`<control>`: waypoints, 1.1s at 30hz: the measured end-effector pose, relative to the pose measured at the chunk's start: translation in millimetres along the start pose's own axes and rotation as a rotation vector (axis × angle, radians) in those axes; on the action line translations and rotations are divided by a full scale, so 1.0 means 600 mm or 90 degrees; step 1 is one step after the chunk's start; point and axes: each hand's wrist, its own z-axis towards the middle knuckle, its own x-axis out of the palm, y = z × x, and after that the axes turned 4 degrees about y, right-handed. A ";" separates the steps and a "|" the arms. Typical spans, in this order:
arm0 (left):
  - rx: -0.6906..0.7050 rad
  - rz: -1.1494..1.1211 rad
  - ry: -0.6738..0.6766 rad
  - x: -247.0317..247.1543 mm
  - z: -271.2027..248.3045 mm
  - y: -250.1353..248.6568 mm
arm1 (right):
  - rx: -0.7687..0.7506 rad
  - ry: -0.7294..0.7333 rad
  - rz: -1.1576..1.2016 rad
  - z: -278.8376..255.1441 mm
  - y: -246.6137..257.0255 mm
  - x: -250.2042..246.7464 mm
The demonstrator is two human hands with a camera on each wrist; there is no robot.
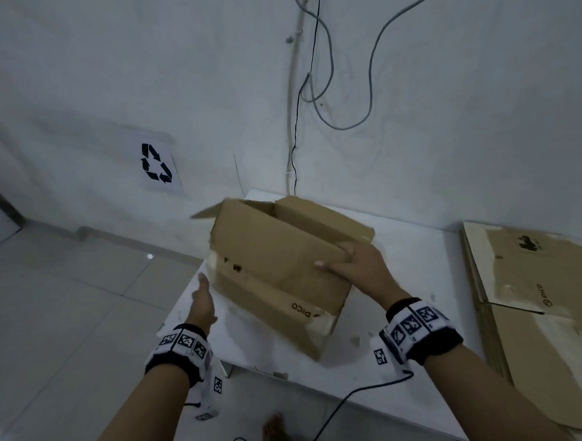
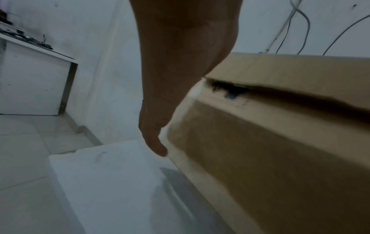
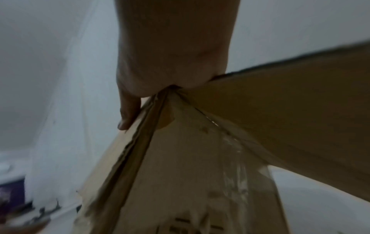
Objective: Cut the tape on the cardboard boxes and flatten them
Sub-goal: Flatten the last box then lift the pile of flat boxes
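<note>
White walls meet in a corner behind a low white surface [image 1: 413, 259], where loose cables [image 1: 315, 97] hang and a recycling sign [image 1: 156, 163] is stuck to the left wall, which suggests this spot is set aside for breaking down packaging. On the surface stands a cardboard box [image 1: 271, 264], tipped at an angle with its far flaps open. The right hand [image 1: 357, 267] grips the box's near upper edge, thumb on the outer face and fingers curled over it, probably to steady or turn it. The left hand [image 1: 202, 299] is free beside the box's left end, fingers straight and holding nothing, seemingly placed to catch or push that side. Flattened cardboard sheets [image 1: 533, 294] lie stacked to the right, likely boxes already finished and set aside.
</note>
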 end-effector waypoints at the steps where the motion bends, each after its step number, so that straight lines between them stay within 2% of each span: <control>1: -0.005 0.001 0.046 0.011 -0.005 -0.005 | 0.028 -0.033 0.046 0.009 0.004 -0.002; 5: -0.037 -0.014 0.174 0.064 -0.012 -0.035 | 0.099 -0.107 0.193 0.038 0.004 -0.010; 7: -0.050 -0.031 0.202 0.084 -0.014 -0.061 | 0.120 -0.136 0.225 0.046 -0.001 -0.009; 9: -0.022 0.000 0.212 0.097 -0.012 -0.088 | 0.158 -0.159 0.251 0.058 -0.016 -0.004; 12: 0.111 0.041 0.139 0.093 0.005 -0.129 | 0.200 -0.188 0.306 0.070 -0.039 0.005; 15: 0.263 0.009 0.064 0.076 0.012 -0.181 | 0.232 -0.219 0.326 0.063 -0.060 0.016; 16: 0.275 -0.040 0.076 0.077 0.002 -0.202 | 0.243 -0.226 0.326 0.061 -0.065 0.020; 18: 0.300 -0.100 0.158 0.093 -0.018 -0.242 | 0.249 -0.234 0.319 0.064 -0.074 0.027; 19: 0.341 -0.064 0.201 0.108 -0.032 -0.253 | 0.254 -0.230 0.315 0.065 -0.076 0.030; 21: 0.464 0.108 0.273 0.150 -0.052 -0.258 | 0.273 -0.227 0.299 0.071 -0.077 0.032; 23: 0.528 0.263 0.317 0.198 -0.052 -0.233 | 0.278 -0.229 0.269 0.074 -0.077 0.031; 24: 0.530 0.332 0.294 0.220 -0.048 -0.217 | 0.274 -0.234 0.255 0.073 -0.076 0.031; 27: 0.485 0.460 0.133 0.268 -0.034 -0.173 | 0.284 -0.236 0.221 0.065 -0.079 0.031; 30: 0.418 0.430 0.116 0.285 -0.026 -0.156 | 0.283 -0.219 0.336 0.047 -0.077 0.027; 33: 0.429 0.396 0.141 0.288 -0.022 -0.164 | 0.255 -0.181 0.327 0.040 -0.076 0.021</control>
